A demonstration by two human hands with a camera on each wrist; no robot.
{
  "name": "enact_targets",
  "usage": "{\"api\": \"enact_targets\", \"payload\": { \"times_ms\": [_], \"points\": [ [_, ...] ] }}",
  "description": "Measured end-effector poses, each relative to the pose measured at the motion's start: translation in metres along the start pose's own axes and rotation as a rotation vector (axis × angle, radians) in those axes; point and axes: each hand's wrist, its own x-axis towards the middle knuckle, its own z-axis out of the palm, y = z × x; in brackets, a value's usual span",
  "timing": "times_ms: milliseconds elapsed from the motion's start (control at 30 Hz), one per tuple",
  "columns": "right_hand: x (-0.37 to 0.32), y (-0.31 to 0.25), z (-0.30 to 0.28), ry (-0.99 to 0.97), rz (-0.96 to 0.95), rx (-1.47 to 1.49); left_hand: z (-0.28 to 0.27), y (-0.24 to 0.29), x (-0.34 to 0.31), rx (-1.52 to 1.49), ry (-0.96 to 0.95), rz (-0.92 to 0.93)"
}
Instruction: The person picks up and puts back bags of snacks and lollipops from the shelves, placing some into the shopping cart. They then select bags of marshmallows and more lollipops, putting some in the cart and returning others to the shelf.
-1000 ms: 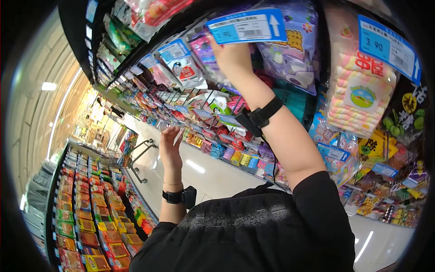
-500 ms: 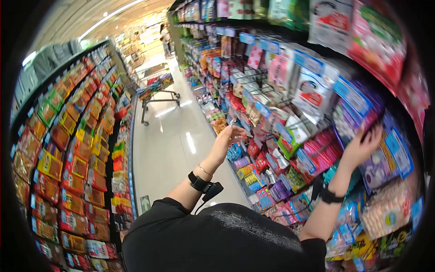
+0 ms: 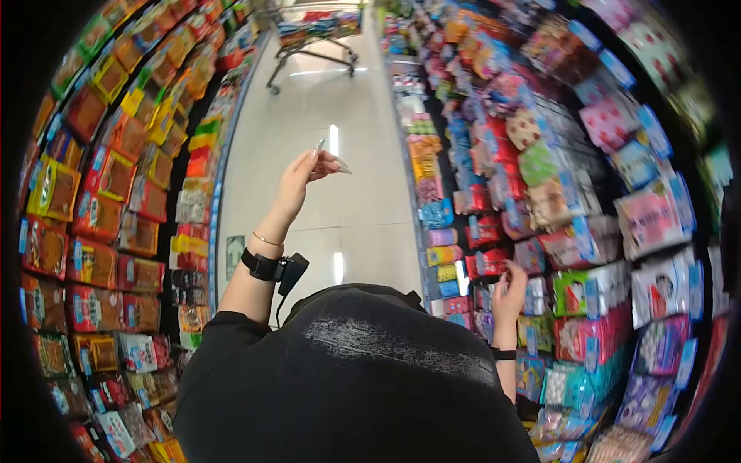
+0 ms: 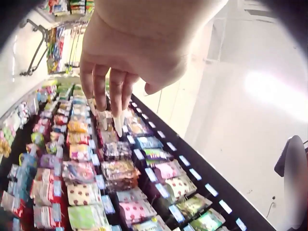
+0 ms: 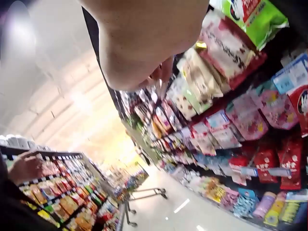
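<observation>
Over the aisle floor, the left hand [image 3: 307, 176] is raised with loosely bent fingers and long pointed nails, holding nothing that shows. The left wrist view has the same hand [image 4: 130, 62], its fingers hanging above the shelf rows in the background. By the right shelf is the right hand [image 3: 509, 297], fingers loosely bent, with no item visible in it. In the right wrist view the right hand [image 5: 149, 53] is mostly hidden behind its own wrist, near hanging candy bags [image 5: 199, 77]. The purple bag [image 3: 644, 401] hangs at the lower right, apart from the right hand.
Packaged snacks [image 3: 100, 231] fill the left shelf, and hanging bags [image 3: 656, 212] line the right one. A shopping cart [image 3: 316, 38] holding colourful goods stands up the aisle. The tiled floor [image 3: 324, 247] runs between the shelves.
The right hand has left the purple bags and lowered toward the body. The view has swung left and down to the aisle. The left hand remains raised over the floor.
</observation>
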Motion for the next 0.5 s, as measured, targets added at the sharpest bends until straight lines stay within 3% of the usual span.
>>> {"api": "enact_targets", "payload": {
  "times_ms": [67,133,200,233,300,333,400,500],
  "points": [
    [0.005,0.002,0.046,-0.265,-0.102,0.032,-0.043,-0.001,0.004,0.049,0.117,0.01],
    [-0.015,0.054,0.1,-0.519,0.09,0.068,-0.074,-0.01,0.008,0.063,0.187,-0.021],
    [-0.071,0.156,0.167,-0.724,0.3,0.23,-0.101,-0.016,0.015,0.059,0.207,-0.05],
    [-0.049,0.121,0.146,-0.992,0.469,0.051,-0.112,-0.019,0.019,0.049,0.206,-0.078],
    [-0.083,0.17,0.166,-1.158,0.585,0.102,-0.136,-0.022,0.029,0.104,0.213,-0.104],
    [-0.074,0.155,0.156,-1.209,0.5,-0.022,-0.149,-0.025,0.037,0.154,0.209,-0.123],
    [-0.12,0.219,0.193,-1.368,1.142,0.008,-0.18,-0.036,0.052,0.191,0.201,-0.13],
    [-0.059,0.179,0.219,-1.444,1.066,0.206,-0.232,-0.059,0.076,0.417,0.257,-0.25]
  ]
}}
